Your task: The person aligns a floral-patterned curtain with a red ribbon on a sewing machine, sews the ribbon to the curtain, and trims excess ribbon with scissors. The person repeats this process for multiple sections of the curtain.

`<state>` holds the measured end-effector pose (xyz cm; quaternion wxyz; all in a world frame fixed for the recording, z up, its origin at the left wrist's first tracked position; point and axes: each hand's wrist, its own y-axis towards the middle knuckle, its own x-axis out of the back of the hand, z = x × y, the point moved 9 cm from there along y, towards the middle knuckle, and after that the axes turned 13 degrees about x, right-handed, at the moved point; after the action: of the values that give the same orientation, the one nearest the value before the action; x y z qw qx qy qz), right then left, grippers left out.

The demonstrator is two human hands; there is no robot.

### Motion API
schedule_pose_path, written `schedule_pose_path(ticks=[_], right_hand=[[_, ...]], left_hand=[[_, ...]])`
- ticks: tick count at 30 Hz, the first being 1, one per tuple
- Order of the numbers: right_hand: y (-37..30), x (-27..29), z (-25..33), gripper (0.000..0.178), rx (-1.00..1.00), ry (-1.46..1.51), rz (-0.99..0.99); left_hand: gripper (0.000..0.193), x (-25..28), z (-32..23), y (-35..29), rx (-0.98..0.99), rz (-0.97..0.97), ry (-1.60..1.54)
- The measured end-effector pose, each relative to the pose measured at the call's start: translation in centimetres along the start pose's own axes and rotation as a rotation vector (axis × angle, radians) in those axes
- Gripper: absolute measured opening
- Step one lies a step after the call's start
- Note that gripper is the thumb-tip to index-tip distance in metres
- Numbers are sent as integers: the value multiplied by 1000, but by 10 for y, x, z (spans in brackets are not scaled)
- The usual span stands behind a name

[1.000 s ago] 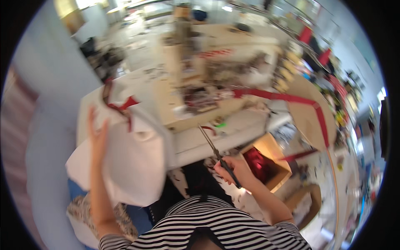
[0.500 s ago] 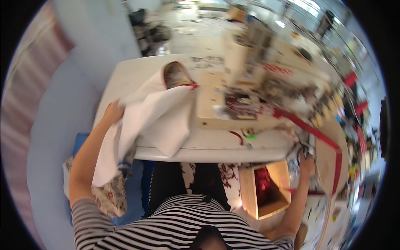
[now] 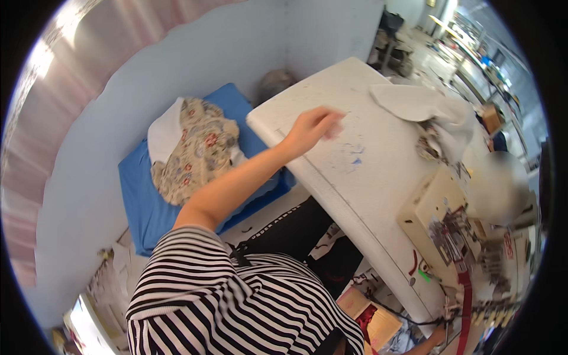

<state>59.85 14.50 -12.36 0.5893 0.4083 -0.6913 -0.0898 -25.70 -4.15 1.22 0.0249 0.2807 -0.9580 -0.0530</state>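
Note:
Above the white sewing table (image 3: 331,171) my left hand (image 3: 318,126) hovers empty, its fingers loosely apart and partly blurred. At the lower edge my right hand (image 3: 436,338) shows only in part, beside the table's near right corner; its fingers are too small and covered to make out. A white cloth piece with a patterned part (image 3: 429,109) lies toward the table's far side, near the sewing machine (image 3: 435,207). To the left of my left arm, floral fabric (image 3: 198,151) with a white piece rests on a blue cloth-covered surface (image 3: 139,195).
A red strip (image 3: 465,307) runs down from the machine. Small scraps, including a green one (image 3: 424,276), lie on the table by the machine. Below the table edge stands a wooden box (image 3: 384,327) with red material inside. A blue-white wall (image 3: 94,148) borders the left.
The view has swung left. My left hand has let go of the white cloth, which now lies farther across the table. The floral fabric has come into fuller view.

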Motion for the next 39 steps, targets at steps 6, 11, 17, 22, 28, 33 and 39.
schedule_pose_path(ticks=[6,11,17,22,28,33,39], right_hand=[[57,124,130,35,-273,113,90],[58,144,161,36,-396,81,206],[62,166,173,38,-514,-17,337],[67,179,178,39,-608,-90,457],[62,179,206,41,-290,199,424],[93,156,290,32,-388,883,646],[203,178,464,21,-80,1358,716]], left_hand=[[24,232,147,-203,325,-772,347],[44,380,197,-292,538,-1078,1041],[68,457,203,-278,687,-1002,953],[76,495,233,-227,679,-929,844],[75,484,247,-198,963,-838,779],[56,413,128,-163,662,-644,355],[40,233,-21,-157,364,-360,399]])
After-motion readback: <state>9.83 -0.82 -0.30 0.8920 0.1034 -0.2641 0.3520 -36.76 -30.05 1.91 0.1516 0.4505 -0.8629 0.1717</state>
